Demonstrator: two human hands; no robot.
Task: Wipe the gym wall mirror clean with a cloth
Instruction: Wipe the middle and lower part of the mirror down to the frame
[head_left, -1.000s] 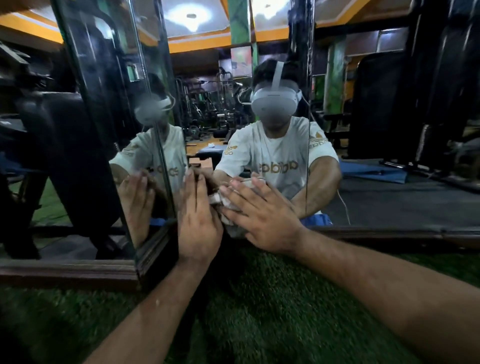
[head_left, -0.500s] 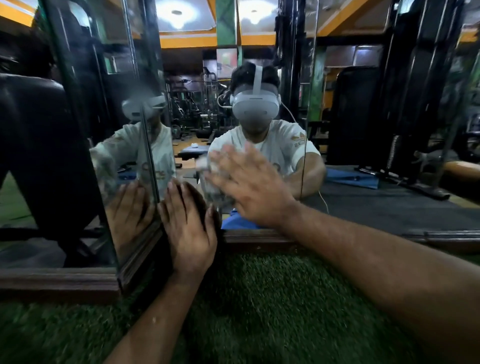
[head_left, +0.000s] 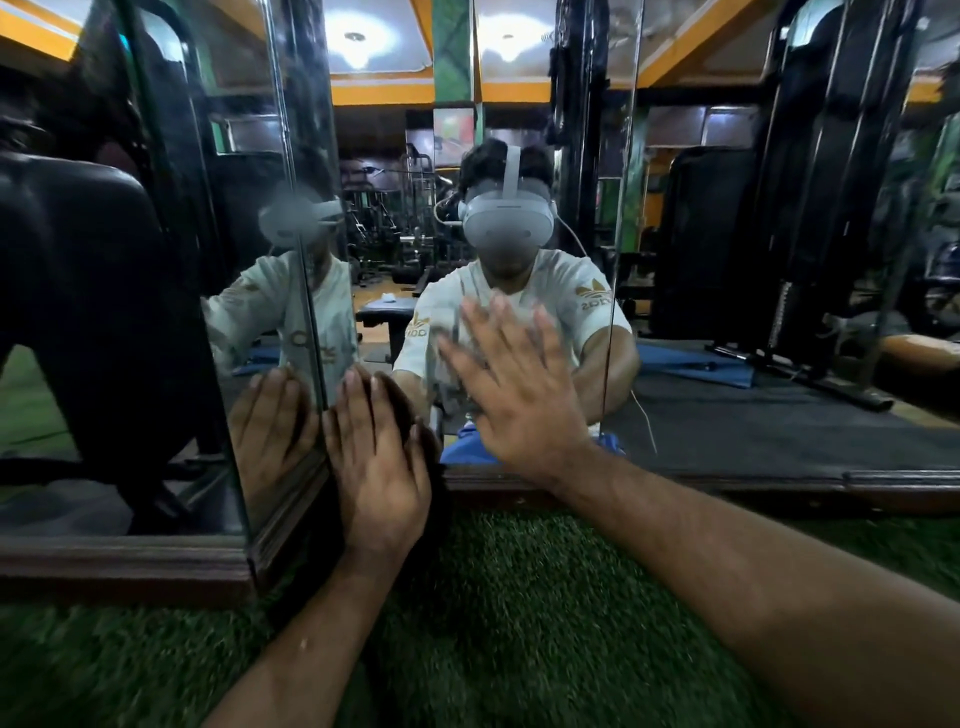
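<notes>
The wall mirror fills the view ahead, set in a dark wooden frame above green turf. My right hand lies flat with spread fingers against the glass, pressing a pale cloth that shows only as a blurred patch left of the fingers. My left hand rests flat with straight fingers on the mirror near the corner where a second mirror panel meets it at an angle. The glass reflects a person in a white shirt and headset.
Green artificial turf covers the floor in front of the mirror. The angled panel's wooden base juts out at the lower left. Reflections show black gym machines, a blue mat and ceiling lights.
My right hand and the cloth have slid upward on the glass from near the bottom frame. My left hand has stayed flat near the corner.
</notes>
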